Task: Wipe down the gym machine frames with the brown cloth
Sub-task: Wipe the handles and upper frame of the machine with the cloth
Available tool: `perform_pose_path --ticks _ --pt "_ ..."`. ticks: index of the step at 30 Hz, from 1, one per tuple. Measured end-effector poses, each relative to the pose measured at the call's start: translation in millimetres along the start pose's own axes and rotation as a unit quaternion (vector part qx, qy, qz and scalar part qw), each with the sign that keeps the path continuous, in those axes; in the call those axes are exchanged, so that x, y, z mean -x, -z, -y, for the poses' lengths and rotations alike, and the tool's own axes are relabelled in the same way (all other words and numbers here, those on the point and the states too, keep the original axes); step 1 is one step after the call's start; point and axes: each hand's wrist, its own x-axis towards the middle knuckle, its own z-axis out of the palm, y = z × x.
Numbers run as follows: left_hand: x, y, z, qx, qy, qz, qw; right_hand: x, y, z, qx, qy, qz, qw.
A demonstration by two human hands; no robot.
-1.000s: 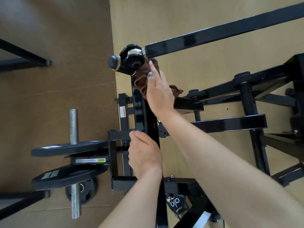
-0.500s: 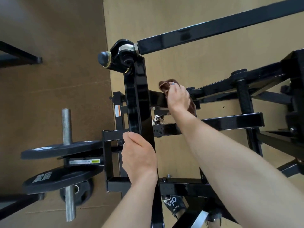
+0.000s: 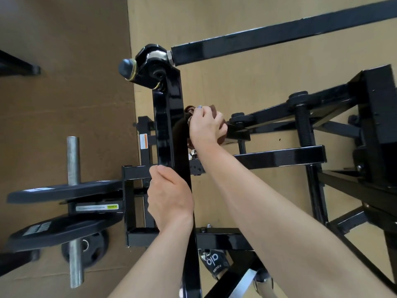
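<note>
A glossy black upright bar [image 3: 167, 125] of the gym machine runs down the middle of the view, topped by a pivot joint [image 3: 148, 65]. My left hand [image 3: 169, 196] grips this bar low down, fingers curled round its left edge. My right hand [image 3: 206, 125] holds the bunched brown cloth [image 3: 221, 134] against the bar's right side, just below the joint. Most of the cloth is hidden under the hand; brown folds show at the fingertips and beside the palm.
Black weight plates [image 3: 64, 190] sit on a steel peg [image 3: 73, 160] at the left. Black cross bars [image 3: 279, 158] and a threaded rod [image 3: 304, 127] fill the right side. A long black arm [image 3: 279, 37] crosses the top. A shoe [image 3: 214, 263] stands on the tan floor below.
My right hand with the cloth came down from the pivot joint along the bar, then shifted left against the bar's right face. My left hand kept its grip.
</note>
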Motion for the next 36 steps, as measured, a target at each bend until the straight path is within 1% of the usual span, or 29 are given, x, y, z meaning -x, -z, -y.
perform_pose_path --ticks 3,5,8,12,15,17,19,20,23,25,28,29,32,34,36 --pt "-1 -1 2 0.002 0.004 0.006 1.0 -9 2 -10 0.02 0.011 -0.02 1.0" --pt "-1 -1 3 0.003 0.002 0.005 1.0 -22 8 -17 0.044 0.0 -0.029 0.999" --pt "0 -1 3 0.005 -0.003 -0.001 1.0 -52 14 -28 0.047 -0.056 -0.036 0.997" --pt "-2 -4 5 0.01 -0.005 -0.015 1.0 -84 22 -44 0.002 -0.114 -0.058 0.992" --pt "-2 -5 6 0.006 -0.002 -0.022 1.0 -105 34 -56 -0.022 -0.161 -0.041 0.986" --pt "-2 -5 5 0.004 -0.003 -0.025 1.0 -116 40 -65 -0.063 -0.157 0.006 0.986" --pt "-2 -5 5 0.004 -0.006 -0.026 1.0 -120 43 -69 -0.064 -0.152 0.041 0.985" --pt "-2 -5 5 0.002 -0.007 -0.027 1.0 -117 44 -67 -0.049 -0.153 0.036 0.986" --pt "-2 -3 3 0.002 -0.002 -0.021 1.0 -87 35 -45 -0.031 -0.168 -0.045 0.984" --pt "-2 -2 2 0.002 0.0 -0.019 1.0 -56 23 -21 -0.048 -0.142 -0.038 0.988" --pt "-1 -1 0 0.001 0.009 -0.016 1.0 -24 1 -7 -0.041 -0.067 -0.011 0.997" --pt "-1 -2 0 -0.001 0.009 -0.019 1.0 -20 -2 -5 -0.041 -0.068 0.004 0.997" --pt "-1 -3 0 0.004 0.007 -0.028 1.0 -31 -1 -6 -0.059 -0.097 -0.007 0.993" --pt "-2 -4 2 0.008 0.004 -0.027 1.0 -50 11 -19 -0.029 -0.109 -0.003 0.994" --pt "0 -3 4 0.011 0.001 -0.024 1.0 -75 26 -36 -0.046 -0.141 0.032 0.988"
